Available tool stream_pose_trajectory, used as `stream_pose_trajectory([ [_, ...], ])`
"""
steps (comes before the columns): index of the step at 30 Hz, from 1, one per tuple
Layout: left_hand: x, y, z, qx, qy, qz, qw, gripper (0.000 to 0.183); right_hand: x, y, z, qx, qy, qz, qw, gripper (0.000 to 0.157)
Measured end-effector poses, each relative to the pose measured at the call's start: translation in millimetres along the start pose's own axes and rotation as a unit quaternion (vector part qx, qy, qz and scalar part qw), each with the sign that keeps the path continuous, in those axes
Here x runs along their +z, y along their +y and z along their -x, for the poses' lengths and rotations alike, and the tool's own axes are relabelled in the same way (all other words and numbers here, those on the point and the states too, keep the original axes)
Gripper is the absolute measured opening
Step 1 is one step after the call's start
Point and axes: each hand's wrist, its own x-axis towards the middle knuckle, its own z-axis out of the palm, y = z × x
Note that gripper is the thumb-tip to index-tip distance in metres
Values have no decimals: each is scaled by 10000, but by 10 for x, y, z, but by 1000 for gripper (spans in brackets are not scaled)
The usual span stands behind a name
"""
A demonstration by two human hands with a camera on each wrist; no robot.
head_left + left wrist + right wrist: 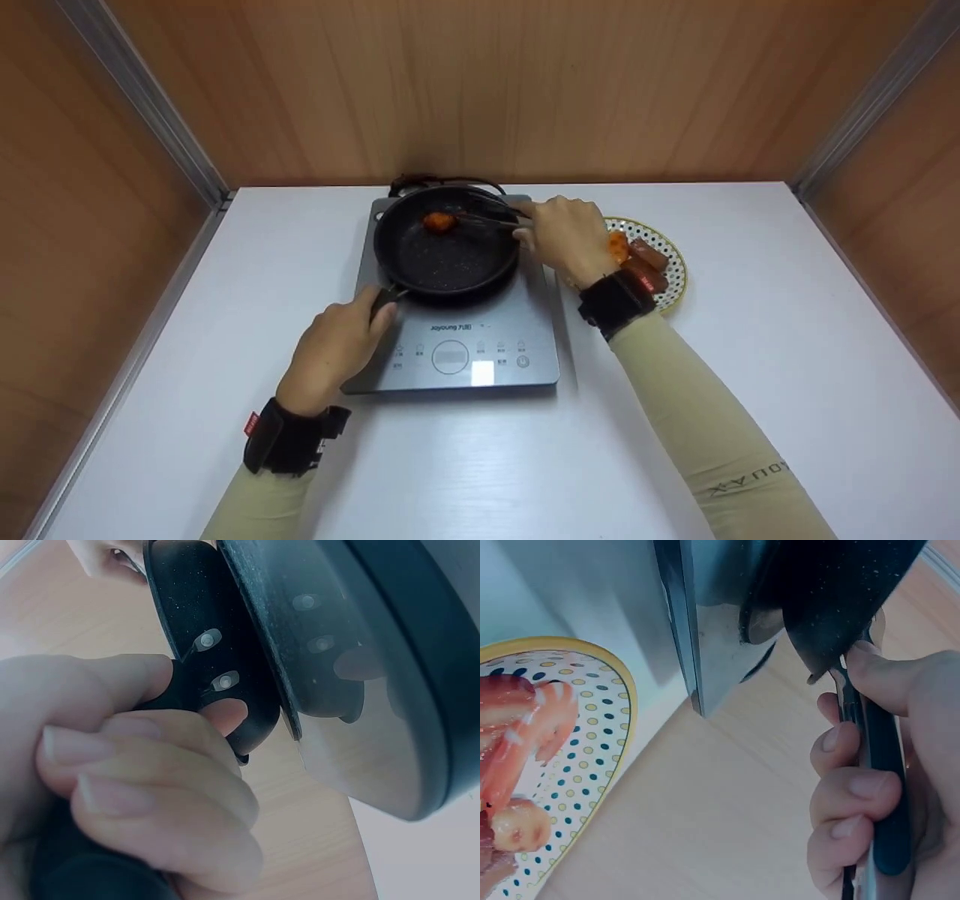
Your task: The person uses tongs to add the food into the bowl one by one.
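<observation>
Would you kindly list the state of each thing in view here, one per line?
Pan: on the cooktop, one orange piece inside.
Cooktop: flat on the table; on or off unclear.
Tongs: closed on the orange piece.
Plate: holds food.
Left hand: grips pan handle.
Right hand: grips tongs.

Pan (450,259): black, pale speckles. Food piece (439,221) in it: orange. Cooktop (480,341): grey. Plate (671,259): white, dark dots, yellow rim. Tabletop (787,360): white. Walls: wood brown.
</observation>
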Motion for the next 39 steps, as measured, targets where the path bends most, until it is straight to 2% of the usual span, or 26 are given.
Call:
stream_pose_trajectory([
  [4,10,-5,-7,-33,-7,-47,10000,27,-94,147,163,15,196,-306,9993,38],
  [12,4,-23,-8,-124,-54,-93,9999,28,-267,535,582,361,430,-778,9954,34],
  [22,16,-45,-3,-158,-89,-36,9998,27,-243,1057,1071,1276,135,-1242,9839,52],
  [31,11,-50,-9,-166,-109,-78,9998,27,-183,1265,1197,1504,85,-1358,9792,56],
  [39,11,-41,-2,-146,-51,-50,9999,29,-172,1368,1229,1876,-346,-1327,9726,59],
])
